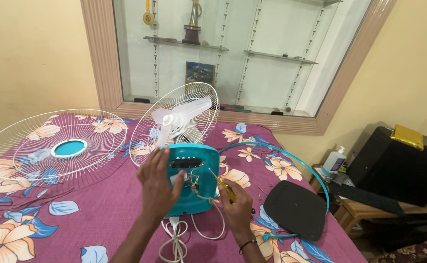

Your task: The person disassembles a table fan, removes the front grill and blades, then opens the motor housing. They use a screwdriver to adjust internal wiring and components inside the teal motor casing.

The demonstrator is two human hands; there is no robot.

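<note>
A teal fan base (194, 156) lies on the floral bedsheet with its open underside facing me, wires showing inside. My left hand (157, 182) rests flat against its left side and steadies it. My right hand (235, 204) grips a yellow-handled screwdriver (222, 184) whose tip points into the wiring. Behind the base stand the rear wire guard (147, 134) and the white fan blades (184, 117). A white power cord (177, 238) coils below the base.
The detached front grille (23, 141) with a teal centre lies at left. A teal rim ring (299, 156) and a black base cover (296, 209) lie at right, loose screws near them. A glass wall cabinet (233, 53) is behind; a sanitiser bottle (334, 160) and black case stand at right.
</note>
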